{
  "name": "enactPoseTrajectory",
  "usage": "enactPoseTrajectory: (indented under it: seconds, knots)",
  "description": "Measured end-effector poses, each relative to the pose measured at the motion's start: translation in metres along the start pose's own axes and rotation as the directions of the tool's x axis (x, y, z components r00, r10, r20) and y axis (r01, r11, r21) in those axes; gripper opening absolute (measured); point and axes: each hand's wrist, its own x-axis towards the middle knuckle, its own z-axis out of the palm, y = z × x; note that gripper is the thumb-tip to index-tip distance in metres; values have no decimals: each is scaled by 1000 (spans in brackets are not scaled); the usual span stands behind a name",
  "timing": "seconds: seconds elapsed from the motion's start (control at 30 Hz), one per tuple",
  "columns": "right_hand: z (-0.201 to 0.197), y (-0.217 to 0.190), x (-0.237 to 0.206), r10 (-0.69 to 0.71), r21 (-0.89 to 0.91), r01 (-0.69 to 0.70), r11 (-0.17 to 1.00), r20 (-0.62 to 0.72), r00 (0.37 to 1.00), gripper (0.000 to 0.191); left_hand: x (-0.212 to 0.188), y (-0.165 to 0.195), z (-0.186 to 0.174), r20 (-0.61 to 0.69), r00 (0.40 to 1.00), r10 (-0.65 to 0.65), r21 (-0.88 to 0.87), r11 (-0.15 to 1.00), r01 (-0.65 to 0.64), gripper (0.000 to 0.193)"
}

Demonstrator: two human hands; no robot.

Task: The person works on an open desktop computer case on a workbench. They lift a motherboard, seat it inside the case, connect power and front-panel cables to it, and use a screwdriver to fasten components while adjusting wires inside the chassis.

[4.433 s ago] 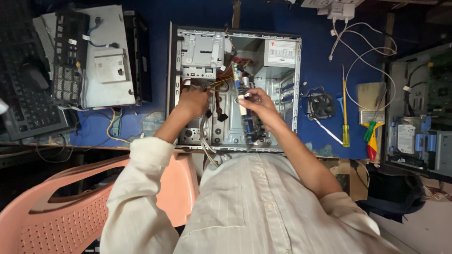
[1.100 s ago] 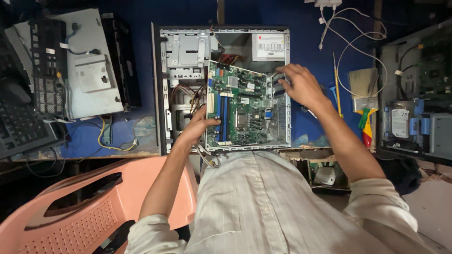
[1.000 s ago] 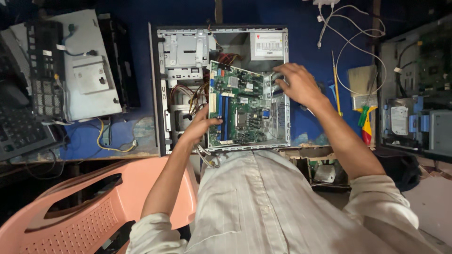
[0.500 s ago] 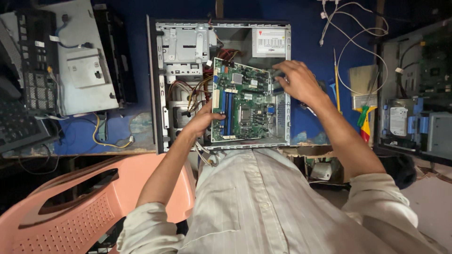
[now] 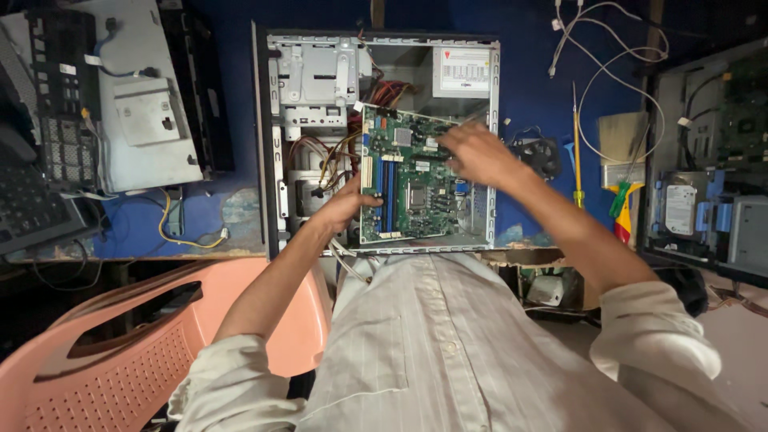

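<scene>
An open grey computer case [image 5: 276,144] lies on a blue table. Inside it a green motherboard [image 5: 408,180] sits tilted, lifted off the case floor. My left hand [image 5: 348,206] grips the board's left lower edge near the blue memory slots. My right hand [image 5: 472,152] holds the board's upper right edge, fingers over it. Coloured cables [image 5: 324,156] run under the board's left side. A power supply [image 5: 464,70] sits in the case's far right corner.
Another dismantled case and panel [image 5: 136,104] lie to the left, with a keyboard [image 5: 32,212] at the left edge. A yellow screwdriver [image 5: 576,144], white wires [image 5: 608,56] and a case with a hard drive [image 5: 680,208] are to the right. A pink plastic chair [image 5: 136,344] stands at lower left.
My right hand has slid left from the case's right wall onto the motherboard's upper edge. The board stays raised in both hands; the view has shifted slightly.
</scene>
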Motion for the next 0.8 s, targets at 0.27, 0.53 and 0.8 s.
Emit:
enactPoseTrajectory:
  seconds: [0.27, 0.53, 0.8]
  knots:
    - [17, -41, 30, -145, 64, 148, 987, -49, 988, 60, 1, 2, 4, -63, 998, 22, 68, 998, -17, 77]
    - [26, -55, 43, -189, -9, 191, 981, -201, 961, 24, -16, 35, 19, 35, 999, -36, 277, 961, 25, 88]
    - [26, -44, 40, -194, 97, 223, 970, -245, 950, 13, -16, 93, 4, -232, 962, 145, 588, 808, 20, 59]
